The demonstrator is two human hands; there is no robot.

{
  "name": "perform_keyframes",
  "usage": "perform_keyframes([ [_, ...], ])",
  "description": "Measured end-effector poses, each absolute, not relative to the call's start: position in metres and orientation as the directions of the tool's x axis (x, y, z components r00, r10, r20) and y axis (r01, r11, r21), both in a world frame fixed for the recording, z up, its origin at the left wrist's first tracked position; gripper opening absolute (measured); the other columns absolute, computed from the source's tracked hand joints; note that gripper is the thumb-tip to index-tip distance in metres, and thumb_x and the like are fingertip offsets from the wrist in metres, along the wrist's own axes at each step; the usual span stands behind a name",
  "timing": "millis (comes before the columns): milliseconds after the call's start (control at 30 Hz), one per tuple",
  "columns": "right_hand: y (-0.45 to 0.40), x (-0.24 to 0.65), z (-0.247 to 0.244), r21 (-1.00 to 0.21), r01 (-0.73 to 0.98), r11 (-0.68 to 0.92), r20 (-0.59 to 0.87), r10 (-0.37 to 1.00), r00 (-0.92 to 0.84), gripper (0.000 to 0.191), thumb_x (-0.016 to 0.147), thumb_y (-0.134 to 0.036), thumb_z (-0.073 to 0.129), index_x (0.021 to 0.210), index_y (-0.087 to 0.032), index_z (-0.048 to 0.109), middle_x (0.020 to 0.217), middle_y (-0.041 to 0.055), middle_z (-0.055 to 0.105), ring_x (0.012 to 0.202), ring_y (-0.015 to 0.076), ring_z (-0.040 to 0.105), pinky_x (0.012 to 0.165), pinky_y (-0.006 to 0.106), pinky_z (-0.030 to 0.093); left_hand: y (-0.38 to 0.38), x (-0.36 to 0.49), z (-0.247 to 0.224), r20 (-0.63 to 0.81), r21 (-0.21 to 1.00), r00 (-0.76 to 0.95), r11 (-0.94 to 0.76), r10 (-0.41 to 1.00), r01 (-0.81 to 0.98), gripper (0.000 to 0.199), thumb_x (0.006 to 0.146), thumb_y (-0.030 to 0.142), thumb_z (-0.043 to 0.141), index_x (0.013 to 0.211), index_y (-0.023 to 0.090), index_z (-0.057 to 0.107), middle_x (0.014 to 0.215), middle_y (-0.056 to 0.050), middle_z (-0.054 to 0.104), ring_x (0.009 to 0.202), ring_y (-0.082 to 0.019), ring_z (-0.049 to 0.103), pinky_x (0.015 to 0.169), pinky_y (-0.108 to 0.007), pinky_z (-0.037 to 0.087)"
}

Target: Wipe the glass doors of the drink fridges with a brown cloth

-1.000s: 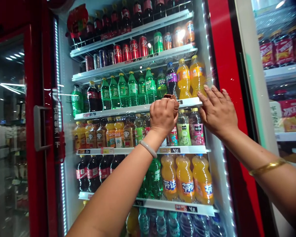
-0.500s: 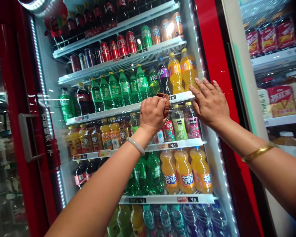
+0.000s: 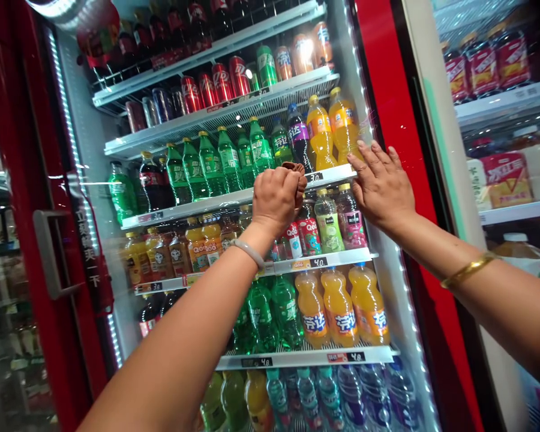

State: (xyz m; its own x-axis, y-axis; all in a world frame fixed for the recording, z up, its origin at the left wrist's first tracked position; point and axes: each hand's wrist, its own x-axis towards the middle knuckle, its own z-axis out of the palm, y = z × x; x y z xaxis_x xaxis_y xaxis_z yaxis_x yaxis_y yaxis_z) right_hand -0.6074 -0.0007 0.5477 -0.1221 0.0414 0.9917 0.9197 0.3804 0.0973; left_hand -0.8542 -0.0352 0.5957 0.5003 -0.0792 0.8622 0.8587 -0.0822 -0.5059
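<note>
My left hand [image 3: 276, 198], with a pale bangle on its wrist, is closed around a crumpled brown cloth [image 3: 296, 175] against the glass door of a red drinks cooler [image 3: 387, 72]. Behind it are the middle shelves of bottles. My right hand [image 3: 382, 183], with a gold bangle at the wrist, lies with fingers spread flat on the glass near the door's right side, beside the orange soda bottles [image 3: 343, 129]. It holds nothing.
A door handle [image 3: 54, 253] stands on the red frame at the left. Inside the cooler are green bottles [image 3: 229, 159], red cans [image 3: 224, 82] and large orange bottles [image 3: 339, 309]. Another drinks case [image 3: 506, 99] stands at the right.
My left hand and the brown cloth have shifted slightly left and up over the glass. My right hand stays spread in nearly the same place. The view has moved a little.
</note>
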Motion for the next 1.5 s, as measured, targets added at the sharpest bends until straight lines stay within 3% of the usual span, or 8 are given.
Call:
perform_keyframes([
  [200, 0.002, -0.682, 0.552, -0.191, 0.892, 0.41, 0.981, 0.051, 0.186, 0.072, 0.099, -0.032, 0.042, 0.161, -0.003, 0.019, 0.17, 0.0231, 0.013, 0.16, 0.0371, 0.008, 0.127, 0.065, 0.015, -0.037, -0.839, 0.574, 0.867, -0.495, 0.484, -0.095, -0.115, 0.864, 0.022, 0.092, 0.033, 0.058, 0.112, 0.024, 0.063, 0.108, -0.011, 0.067, 0.096, -0.029, 0.055, 0.088, -0.045, 0.042],
  [467, -0.01, -0.718, 0.545, 0.004, 0.899, 0.438, 0.998, 0.053, -0.03, 0.074, 0.102, -0.032, 0.035, 0.165, -0.017, -0.001, 0.173, 0.0112, 0.011, 0.161, 0.0301, 0.009, 0.13, 0.06, 0.016, -0.044, -0.913, 0.588, 0.747, -0.663, 0.664, -0.122, -0.038, 0.739, 0.025, 0.097, 0.036, 0.051, 0.117, 0.026, 0.062, 0.114, -0.008, 0.068, 0.101, -0.027, 0.056, 0.09, -0.044, 0.043],
  [567, -0.012, -0.716, 0.541, 0.067, 0.903, 0.425, 0.996, 0.029, -0.088, 0.074, 0.102, -0.035, 0.039, 0.165, -0.015, 0.005, 0.173, 0.0118, 0.011, 0.161, 0.0292, 0.009, 0.13, 0.058, 0.016, -0.048, -0.939, 0.596, 0.908, -0.415, 0.408, -0.075, -0.09, 0.907, 0.026, 0.096, 0.045, 0.052, 0.113, 0.028, 0.062, 0.109, -0.009, 0.066, 0.099, -0.029, 0.051, 0.089, -0.049, 0.042],
  [700, -0.01, -0.716, 0.539, 0.399, 0.801, 0.446, 0.913, -0.107, -0.395, 0.069, 0.104, -0.031, 0.041, 0.165, -0.029, 0.008, 0.171, 0.0029, 0.022, 0.159, 0.022, 0.018, 0.131, 0.052, 0.019, -0.047, -0.922, 0.578, 0.986, -0.107, 0.103, -0.024, -0.134, 0.994, 0.027, 0.094, 0.044, 0.056, 0.109, 0.023, 0.062, 0.106, -0.013, 0.063, 0.098, -0.031, 0.05, 0.087, -0.051, 0.041],
  [867, -0.005, -0.715, 0.538, 0.436, 0.743, 0.508, 0.896, -0.164, -0.414, 0.075, 0.102, -0.031, 0.048, 0.164, -0.033, 0.006, 0.169, 0.0028, 0.026, 0.157, 0.0254, 0.026, 0.129, 0.055, 0.024, -0.042, -0.904, 0.552, 0.844, -0.536, 0.534, -0.078, -0.043, 0.841, 0.043, 0.09, 0.047, 0.062, 0.124, 0.021, 0.059, 0.117, -0.012, 0.066, 0.105, -0.03, 0.056, 0.093, -0.048, 0.041],
  [1000, -0.005, -0.713, 0.537, 0.443, 0.727, 0.525, 0.89, -0.163, -0.425, 0.076, 0.1, -0.028, 0.052, 0.164, -0.035, 0.01, 0.17, 0.0012, 0.022, 0.157, 0.027, 0.026, 0.128, 0.057, 0.025, -0.044, -0.944, 0.572, 0.741, -0.667, 0.671, -0.098, 0.02, 0.739, 0.029, 0.094, 0.039, 0.055, 0.119, 0.026, 0.061, 0.114, -0.009, 0.068, 0.101, -0.027, 0.058, 0.09, -0.044, 0.043],
  [1300, -0.008, -0.713, 0.534, 0.443, 0.748, 0.495, 0.894, -0.175, -0.413, 0.062, 0.099, -0.026, 0.056, 0.157, -0.029, 0.037, 0.167, 0.0065, 0.032, 0.155, 0.0277, 0.031, 0.127, 0.055, 0.028, -0.048, -0.951, 0.572, 0.985, -0.092, 0.095, 0.028, -0.144, 0.995, 0.03, 0.086, 0.038, 0.066, 0.11, 0.02, 0.063, 0.106, -0.012, 0.064, 0.1, -0.03, 0.055, 0.091, -0.048, 0.043],
  [1500, -0.004, -0.712, 0.532, 0.486, 0.762, 0.428, 0.874, -0.239, -0.423, 0.05, 0.102, -0.031, 0.053, 0.151, -0.022, 0.048, 0.164, 0.0097, 0.038, 0.154, 0.0264, 0.032, 0.128, 0.05, 0.027, -0.047, -0.924, 0.545, 0.76, -0.649, 0.65, -0.072, -0.002, 0.758, 0.038, 0.093, 0.046, 0.058, 0.124, 0.024, 0.063, 0.117, -0.009, 0.066, 0.104, -0.028, 0.057, 0.094, -0.045, 0.042],
])
